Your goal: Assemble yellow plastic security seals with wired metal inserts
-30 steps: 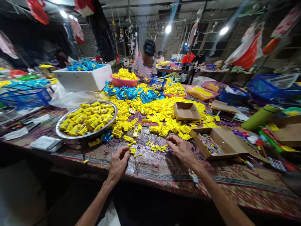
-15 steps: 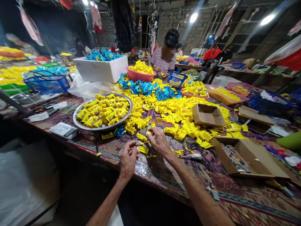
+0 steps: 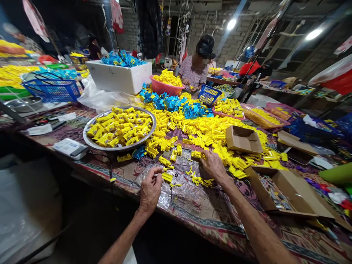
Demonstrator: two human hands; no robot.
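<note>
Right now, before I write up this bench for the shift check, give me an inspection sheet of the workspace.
Surface: patterned cloth table cover, with a shiny plastic sheet under the hands.
Job's things: yellow plastic parts heaped across the middle, blue plastic parts behind them, more yellow parts in a steel tray.
Clutter: open cardboard box of small parts at right, white papers at left.
Hands: left hand raised near small yellow pieces, holding cannot be told; right hand at the yellow parts.
Cables: thin dark wire over the front table edge.
Surroundings: co-worker seated across the table, white foam box, lit lamp overhead.
</note>
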